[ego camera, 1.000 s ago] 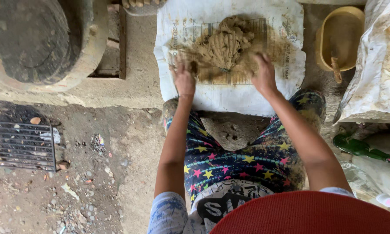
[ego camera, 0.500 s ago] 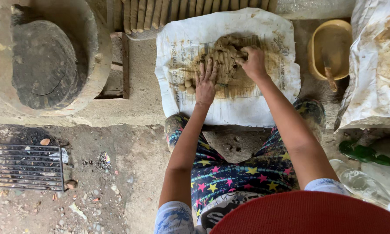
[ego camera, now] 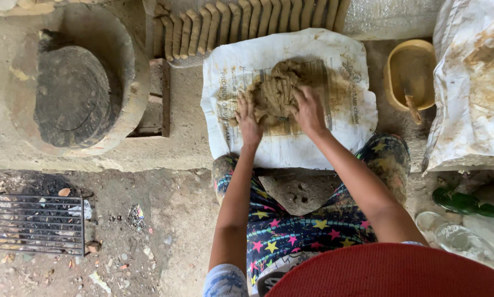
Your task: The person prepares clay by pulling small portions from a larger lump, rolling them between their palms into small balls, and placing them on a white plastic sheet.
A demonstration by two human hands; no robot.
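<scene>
Both hands, left hand (ego camera: 248, 118) and right hand (ego camera: 308, 110), press flat with spread fingers on the clay lump (ego camera: 274, 91) between them at upper centre; it lies, brown and ridged, on a white woven sack (ego camera: 291, 148) spread over dusty concrete floor (ego camera: 175, 143); a round stone wheel (ego camera: 74, 96) sits upper left.

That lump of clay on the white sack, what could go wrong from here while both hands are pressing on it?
The clay lump sits near the far side of the white sack, so pushes from the left hand and right hand might shove it off onto the row of shaped clay pieces and dent them. The sack lies loose and could slide or bunch.
</scene>
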